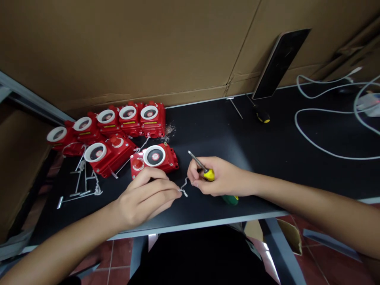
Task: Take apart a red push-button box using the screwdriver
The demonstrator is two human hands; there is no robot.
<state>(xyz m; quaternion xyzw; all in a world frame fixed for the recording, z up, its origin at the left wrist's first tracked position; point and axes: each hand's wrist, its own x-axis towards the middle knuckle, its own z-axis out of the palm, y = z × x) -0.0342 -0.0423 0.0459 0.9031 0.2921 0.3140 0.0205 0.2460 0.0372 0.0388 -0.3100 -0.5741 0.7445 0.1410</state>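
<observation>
the left hand [148,196] pinches a white string [183,192] above the black table [204,122], in front of a red alarm box [154,156] lying there. the right hand [196,179] grips a yellow-and-green screwdriver [209,175], tip pointing up-left, fingertips at the string. six more red boxes [113,152] and t-shaped metal rods [77,197] lie at left.

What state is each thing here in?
Left hand, pinching white cord
White cord, slack, kinked
Right hand, closed around green-and-yellow screwdriver
Red button box by left hand, face up
Six other red boxes, grouped at left
Black-and-yellow screwdriver, lying unheld
Black panel, leaning against cardboard
Pale cable, loosely looped
</observation>
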